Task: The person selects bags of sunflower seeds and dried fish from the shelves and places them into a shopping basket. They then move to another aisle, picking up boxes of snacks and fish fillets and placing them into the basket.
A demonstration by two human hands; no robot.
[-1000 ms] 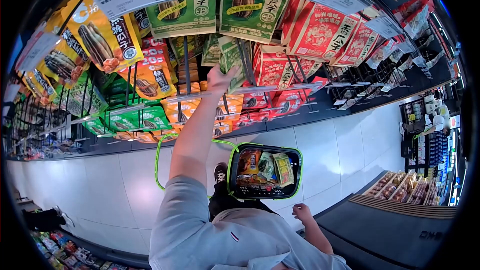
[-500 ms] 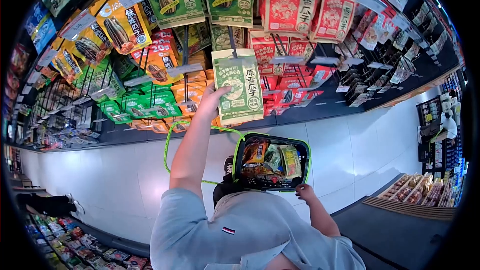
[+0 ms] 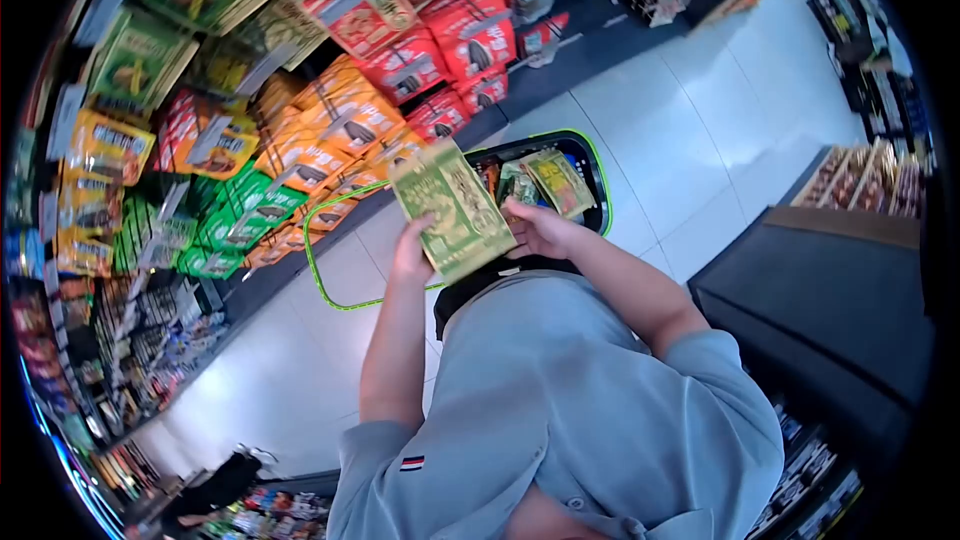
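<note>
Our left hand (image 3: pixel 410 254) stretches forward, fingers clamped on a flat, tilted green packet (image 3: pixel 458 208) overlapping the basket's (image 3: pixel 603 168) left side; our right hand (image 3: pixel 548 232) curves by its edge, grip unclear.

head camera | worn on the head, facing forward and steeply down | wide fisheye circle, frame corners black | shirt (image 3: pixel 620 390) near, bottom centre | left hand (image 3: pixel 412 252) and right hand (image 3: pixel 543 233) mid-frame | shelf (image 3: pixel 590 58) beyond, upper left to top centre
</note>
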